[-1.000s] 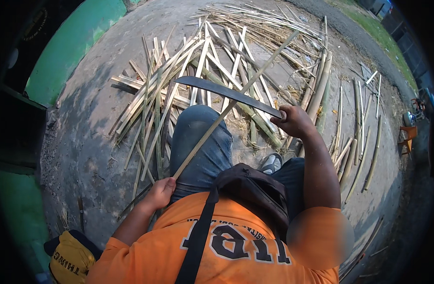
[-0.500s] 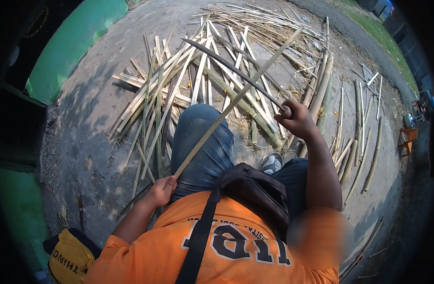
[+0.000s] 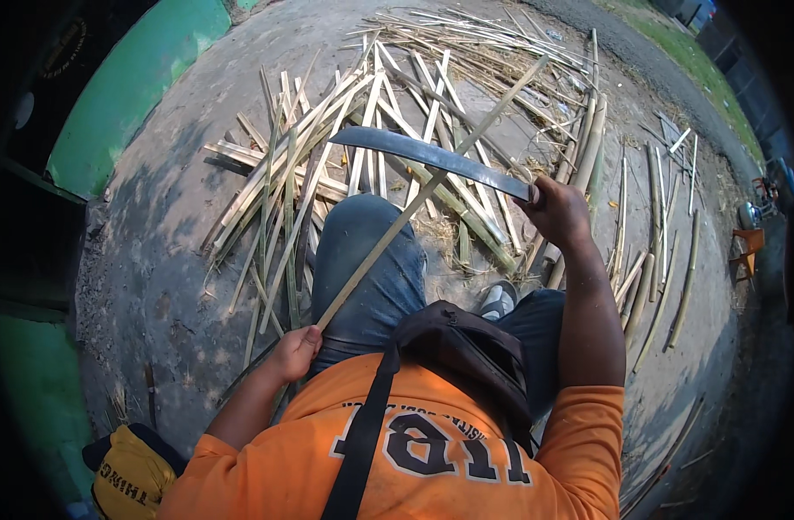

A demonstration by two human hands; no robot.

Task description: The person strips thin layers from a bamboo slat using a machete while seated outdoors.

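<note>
A person seated in an orange shirt (image 3: 466,407) works outdoors with bare hands. From where I stand, the left hand (image 3: 300,351) is closed around the near end of a long bamboo strip (image 3: 398,221), which slants up and away over the left thigh (image 3: 345,243), its far end above the ground (image 3: 167,269). The right hand (image 3: 557,212) grips the handle of a machete (image 3: 431,158), the broad dark blade crossing the strip beyond the knee — whether the edge touches it, I cannot tell.

The strip looks light and fairly stiff, likely springy towards its free end; its edges could be sharp or splintery, so the end held is the sensible place to grip. The machete seems heavier — best held by its handle alone. Ahead lies a loose heap of split bamboo (image 3: 275,186); whole poles (image 3: 585,165) lie farther right.
</note>
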